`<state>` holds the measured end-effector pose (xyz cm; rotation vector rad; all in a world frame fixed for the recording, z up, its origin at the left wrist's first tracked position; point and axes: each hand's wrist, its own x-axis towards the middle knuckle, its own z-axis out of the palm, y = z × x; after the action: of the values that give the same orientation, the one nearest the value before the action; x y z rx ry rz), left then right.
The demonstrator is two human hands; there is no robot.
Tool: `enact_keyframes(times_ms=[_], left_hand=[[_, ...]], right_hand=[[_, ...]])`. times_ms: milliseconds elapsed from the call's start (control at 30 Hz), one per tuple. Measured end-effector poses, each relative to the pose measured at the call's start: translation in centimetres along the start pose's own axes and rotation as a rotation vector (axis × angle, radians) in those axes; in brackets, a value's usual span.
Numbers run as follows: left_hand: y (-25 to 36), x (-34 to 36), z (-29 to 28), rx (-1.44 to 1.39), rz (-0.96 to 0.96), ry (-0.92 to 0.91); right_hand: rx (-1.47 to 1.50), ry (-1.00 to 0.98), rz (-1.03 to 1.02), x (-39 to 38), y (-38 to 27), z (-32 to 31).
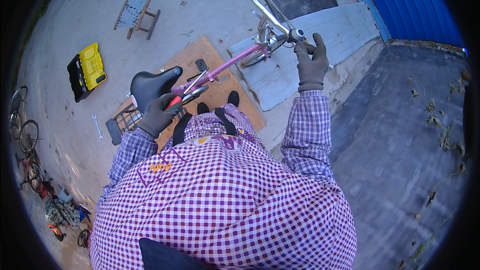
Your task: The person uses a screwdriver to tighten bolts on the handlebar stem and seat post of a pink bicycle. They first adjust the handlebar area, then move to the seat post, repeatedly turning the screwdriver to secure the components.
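At 10 o'clock, the black saddle (152,87) tops the pink bicycle (235,62), which extends to 12 o'clock. At 9 o'clock, the gloved left hand (157,115) is closed around a red-handled screwdriver (174,101). The bicycle should prove stiff and fairly heavy; take hold at the saddle and the handlebar (261,6), at 12 o'clock, whose bare metal may be slippery. At 2 o'clock, the gloved right hand (312,66) has thumb and fingers spread at the near grip (309,48); contact cannot be confirmed.
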<state>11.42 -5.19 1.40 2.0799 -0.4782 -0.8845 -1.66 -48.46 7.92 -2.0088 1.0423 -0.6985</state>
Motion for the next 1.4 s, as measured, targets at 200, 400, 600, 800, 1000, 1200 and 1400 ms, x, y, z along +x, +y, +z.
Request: enact_keyframes(times_ms=[200, 400, 600, 800, 1000, 1200, 1400], left_hand=[[-0.6, 0.0, 0.5, 0.031, 0.018, -0.023], [-1.2, -1.1, 1.3, 0.049, 0.029, 0.008], [-2.0, -3.2, 1.6, 0.095, 0.064, 0.023], [-2.1, -4.7, 1.4, 0.067, -0.045, 0.021], [-2.3, -4.3, 1.6, 0.05, -0.002, 0.016], [-2.0, -4.3, 1.4, 0.053, -0.041, -0.019], [-1.3, -4.1, 1.3, 0.07, -0.044, -0.044]], right_hand=[[0.02, 0.107, -0.135, 0.4, 1.2, 0.4], [-0.245, 0.136, -0.309, 1.7, 2.5, 0.5], [-0.182, 0.048, -0.123, 1.7, 2.8, 0.8], [-0.038, -0.038, -0.065, 2.0, 5.2, 1.8], [-0.02, -0.077, -0.142, 2.3, 6.1, 1.4], [0.007, -0.105, -0.174, 2.0, 6.1, 1.3], [-0.015, -0.069, -0.213, 1.9, 6.3, 1.6]])
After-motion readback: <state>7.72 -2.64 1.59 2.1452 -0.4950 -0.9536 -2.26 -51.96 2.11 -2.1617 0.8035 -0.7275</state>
